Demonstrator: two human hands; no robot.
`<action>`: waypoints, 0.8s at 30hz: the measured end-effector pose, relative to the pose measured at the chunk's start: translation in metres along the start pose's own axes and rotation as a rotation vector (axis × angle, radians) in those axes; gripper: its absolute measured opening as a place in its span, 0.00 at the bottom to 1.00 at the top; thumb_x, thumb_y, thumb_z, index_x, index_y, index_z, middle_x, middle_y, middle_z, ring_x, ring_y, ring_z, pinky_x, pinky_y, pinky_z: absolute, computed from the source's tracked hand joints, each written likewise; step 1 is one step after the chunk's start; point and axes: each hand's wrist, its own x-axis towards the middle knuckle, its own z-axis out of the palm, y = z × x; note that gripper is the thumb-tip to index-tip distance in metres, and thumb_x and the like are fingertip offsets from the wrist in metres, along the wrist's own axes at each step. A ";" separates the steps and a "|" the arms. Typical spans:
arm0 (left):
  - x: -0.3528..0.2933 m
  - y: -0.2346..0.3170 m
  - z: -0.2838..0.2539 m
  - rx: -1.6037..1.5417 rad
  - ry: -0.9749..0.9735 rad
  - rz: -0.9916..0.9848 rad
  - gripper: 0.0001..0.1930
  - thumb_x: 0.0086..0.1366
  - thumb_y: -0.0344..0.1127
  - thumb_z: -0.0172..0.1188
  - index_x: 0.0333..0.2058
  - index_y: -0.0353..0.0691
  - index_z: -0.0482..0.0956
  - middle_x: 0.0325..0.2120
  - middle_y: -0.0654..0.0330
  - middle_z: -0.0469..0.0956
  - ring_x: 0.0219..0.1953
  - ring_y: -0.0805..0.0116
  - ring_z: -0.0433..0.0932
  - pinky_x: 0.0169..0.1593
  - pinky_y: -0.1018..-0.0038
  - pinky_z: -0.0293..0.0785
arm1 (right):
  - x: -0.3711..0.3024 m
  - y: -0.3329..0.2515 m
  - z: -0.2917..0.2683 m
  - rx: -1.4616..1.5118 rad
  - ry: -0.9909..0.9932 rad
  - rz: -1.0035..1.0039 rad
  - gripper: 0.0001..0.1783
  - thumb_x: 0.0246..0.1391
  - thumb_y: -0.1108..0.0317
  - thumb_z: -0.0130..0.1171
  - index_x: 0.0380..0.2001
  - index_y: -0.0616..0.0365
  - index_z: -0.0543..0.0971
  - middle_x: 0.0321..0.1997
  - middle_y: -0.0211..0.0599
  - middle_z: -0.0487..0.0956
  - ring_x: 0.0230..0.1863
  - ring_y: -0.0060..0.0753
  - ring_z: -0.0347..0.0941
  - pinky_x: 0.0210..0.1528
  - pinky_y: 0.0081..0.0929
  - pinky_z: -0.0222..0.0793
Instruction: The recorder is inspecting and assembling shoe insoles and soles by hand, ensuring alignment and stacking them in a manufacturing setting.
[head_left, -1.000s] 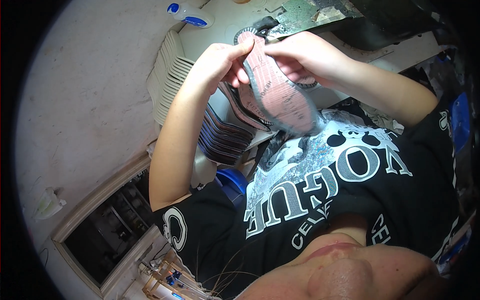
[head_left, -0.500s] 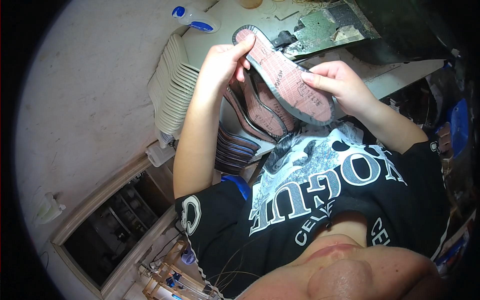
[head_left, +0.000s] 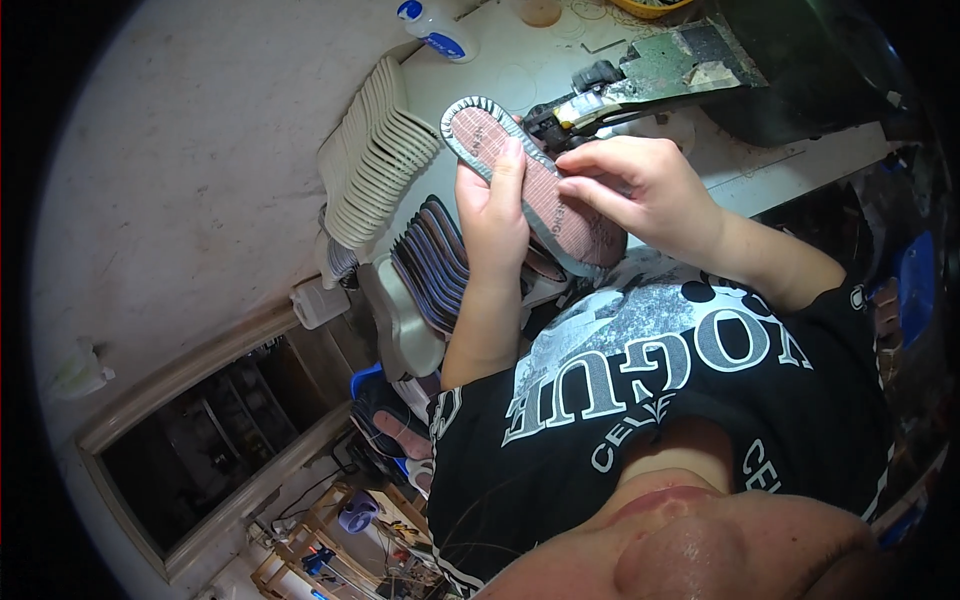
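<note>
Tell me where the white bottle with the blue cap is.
In the head view the white bottle with the blue cap lies at the top edge, left of centre, on the worktable just above the stack of pale soles.

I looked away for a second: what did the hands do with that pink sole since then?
Both hands kept hold of the pink sole and swung it from pointing down-right toward the table. The left hand now lies flat along it; the right hand pinches its edge. The stacked soles stayed put.

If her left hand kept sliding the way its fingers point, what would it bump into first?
The left hand points along the sole toward its toe. Past that, probably the white bottle, though depth is hard to judge.
</note>
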 end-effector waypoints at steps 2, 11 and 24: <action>-0.004 -0.001 0.008 0.053 0.027 0.092 0.14 0.68 0.32 0.50 0.48 0.30 0.70 0.40 0.60 0.74 0.41 0.77 0.71 0.47 0.78 0.67 | 0.006 0.003 -0.002 -0.397 0.018 -0.327 0.08 0.47 0.71 0.62 0.32 0.61 0.79 0.26 0.43 0.79 0.28 0.40 0.77 0.33 0.28 0.72; -0.016 0.003 0.029 0.402 -0.048 0.303 0.17 0.70 0.36 0.46 0.50 0.27 0.67 0.42 0.55 0.74 0.45 0.70 0.72 0.53 0.74 0.65 | 0.030 -0.030 -0.032 -0.841 -0.377 -0.350 0.04 0.42 0.70 0.55 0.21 0.59 0.76 0.19 0.40 0.76 0.24 0.41 0.76 0.28 0.33 0.72; -0.009 -0.002 0.029 0.367 -0.021 0.227 0.11 0.67 0.30 0.49 0.44 0.29 0.70 0.38 0.58 0.75 0.40 0.75 0.72 0.46 0.76 0.68 | 0.023 0.008 -0.026 -0.247 -0.161 -0.076 0.06 0.42 0.70 0.61 0.20 0.60 0.75 0.17 0.39 0.74 0.18 0.36 0.71 0.24 0.29 0.68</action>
